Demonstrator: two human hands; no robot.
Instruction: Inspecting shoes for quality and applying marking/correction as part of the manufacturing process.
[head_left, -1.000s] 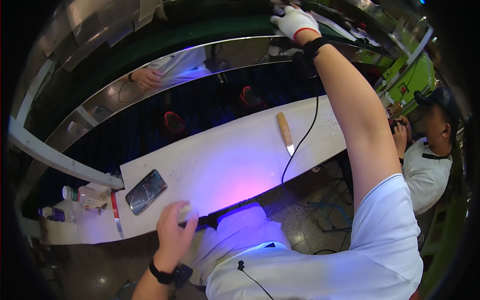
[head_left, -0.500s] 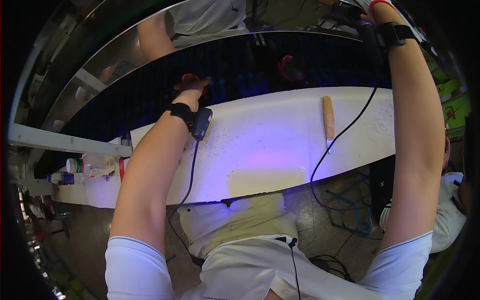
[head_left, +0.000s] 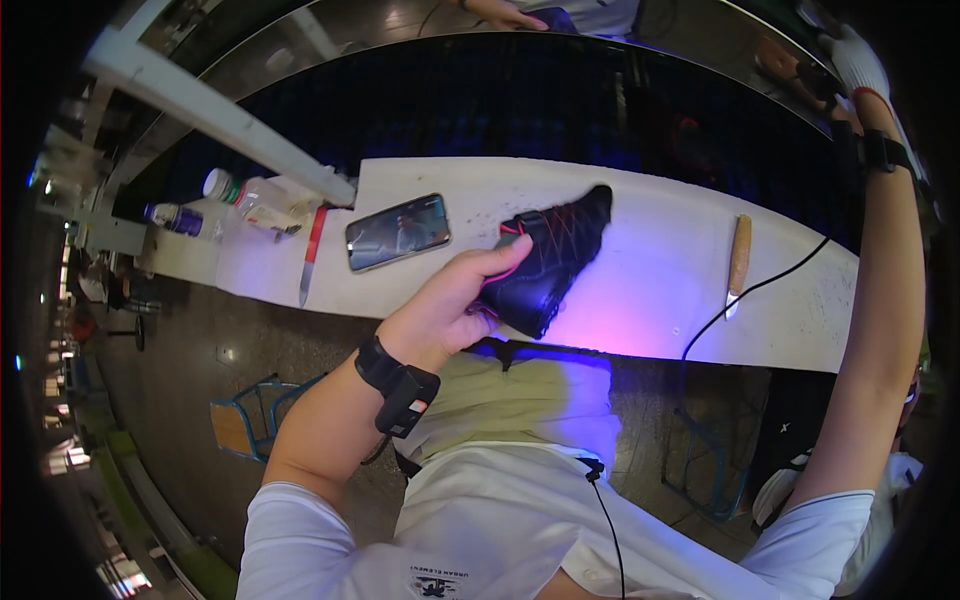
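A black shoe (head_left: 555, 255) with red stitching and a red-edged opening is tilted above the white board (head_left: 640, 290). My left hand (head_left: 470, 290) grips it at the opening, thumb on the near face and the other fingers mostly hidden behind it. Far up at the right, my right hand (head_left: 858, 68) wears a white glove with a red cuff. It is stretched out by the upper rim, where its fingers are too dark and small to make out. A phone (head_left: 398, 232) with a lit screen lies left of the shoe.
A red-handled knife (head_left: 312, 255) lies beside the phone, and a wooden-handled blade (head_left: 739, 258) at the right, near a black cable (head_left: 760, 282). A clear bottle (head_left: 262, 203) and a purple-capped one (head_left: 174, 218) stand left. Behind runs a dark belt (head_left: 440, 115); a pale beam (head_left: 215, 110) crosses left.
My left hand has come back from the dark belt toward me and now holds the black shoe over the board. The view has turned left, bringing the phone and red-handled knife into sight.
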